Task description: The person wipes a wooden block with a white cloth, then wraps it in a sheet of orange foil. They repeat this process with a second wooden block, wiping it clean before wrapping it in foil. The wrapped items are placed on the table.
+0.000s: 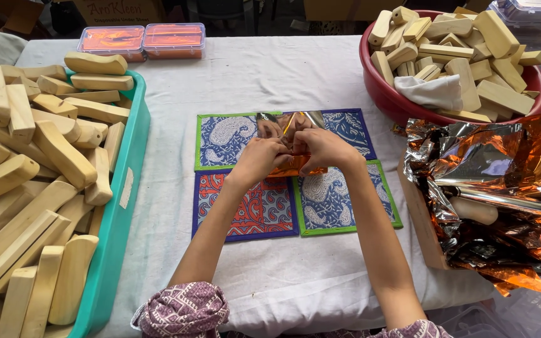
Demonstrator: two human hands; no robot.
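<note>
While both hands press together over the patterned mats (245,206), the left hand (259,158) and right hand (324,149) are pinched onto a piece of orange foil (290,164), folded around something hidden beneath the fingers. The foil lies at the middle of the four mats, on the white cloth (283,275). It looks thin, light, crinkly and slippery, apt to tear; the folded edges seem the best grip. A pile of loose foil sheets (496,188) sits to the right, a red bowl (383,87) of wooden blocks beyond it, and a teal tray (120,219) of blocks on the left.
</note>
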